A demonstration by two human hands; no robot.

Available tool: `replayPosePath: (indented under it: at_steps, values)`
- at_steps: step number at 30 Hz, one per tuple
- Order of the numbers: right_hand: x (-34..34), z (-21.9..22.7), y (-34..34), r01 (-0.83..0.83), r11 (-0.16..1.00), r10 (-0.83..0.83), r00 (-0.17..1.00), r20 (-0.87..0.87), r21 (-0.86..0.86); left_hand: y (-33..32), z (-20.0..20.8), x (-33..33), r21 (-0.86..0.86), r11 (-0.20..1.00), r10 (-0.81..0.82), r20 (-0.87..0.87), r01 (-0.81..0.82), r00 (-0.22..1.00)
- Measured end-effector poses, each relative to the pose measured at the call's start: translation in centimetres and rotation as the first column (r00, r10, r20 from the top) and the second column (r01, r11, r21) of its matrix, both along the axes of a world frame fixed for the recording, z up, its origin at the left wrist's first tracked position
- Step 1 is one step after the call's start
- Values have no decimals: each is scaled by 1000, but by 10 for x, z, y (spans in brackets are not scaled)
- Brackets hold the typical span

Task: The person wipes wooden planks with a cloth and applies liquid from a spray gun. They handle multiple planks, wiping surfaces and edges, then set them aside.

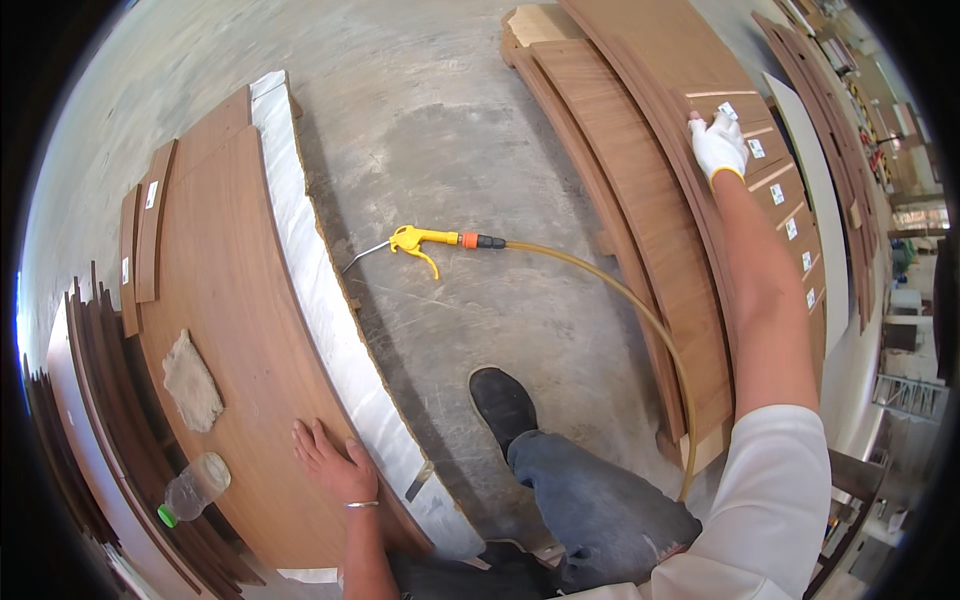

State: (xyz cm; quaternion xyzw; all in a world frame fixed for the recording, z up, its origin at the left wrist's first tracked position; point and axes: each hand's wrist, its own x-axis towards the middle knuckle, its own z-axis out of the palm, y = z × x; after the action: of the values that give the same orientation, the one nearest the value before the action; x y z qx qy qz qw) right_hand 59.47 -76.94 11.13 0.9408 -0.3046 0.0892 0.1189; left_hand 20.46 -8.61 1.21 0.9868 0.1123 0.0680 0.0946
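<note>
Scuffed grey concrete [430, 130] ran between the hands. Steady, light palm pressure seemed wise on the brown board [240, 310] under the bare left hand [337, 468], which lay flat, fingers slightly spread, holding nothing; the gloved right hand [720, 148] rested on labelled panels [769, 171], its grip unclear. Between both hands lay a yellow air gun [408, 239]; beyond the right hand stood workshop clutter [905, 300]

One air gun [425, 238], one hose [566, 257], one bottle [196, 488], one rag [192, 385]; two hands, left hand [338, 464] and right hand [718, 146]; one bangle [362, 504], one shoe [500, 405]. Six labels [778, 194] show at right, two at left.
</note>
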Motion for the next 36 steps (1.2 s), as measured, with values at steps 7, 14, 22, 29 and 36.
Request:
replayPosePath:
  at_steps: [7, 14, 22, 29, 36]
  values:
    - [10, -10, 0, -125, 992, 129, 975, 181, -36, 5, 0, -5, -49, 994, 92, -63, -95, 994]
    - [0, -14, 13, -177, 961, 209, 968, 139, -211, 4, -1, 1, -71, 994, 86, -26, -88, 996]
    - [-72, -118, 321, -945, 185, 915, 266, 303, 269, 0, 14, 2, -90, 990, 94, -133, -107, 987]
    - [-67, -156, 430, -678, 567, 823, 489, -288, 469, 42, 28, -7, -307, 948, 40, -142, -82, 989]
    - [-13, -183, 343, -536, 501, 846, 471, -251, 680, 171, 14, 51, 1, 969, 247, -3, -247, 969]
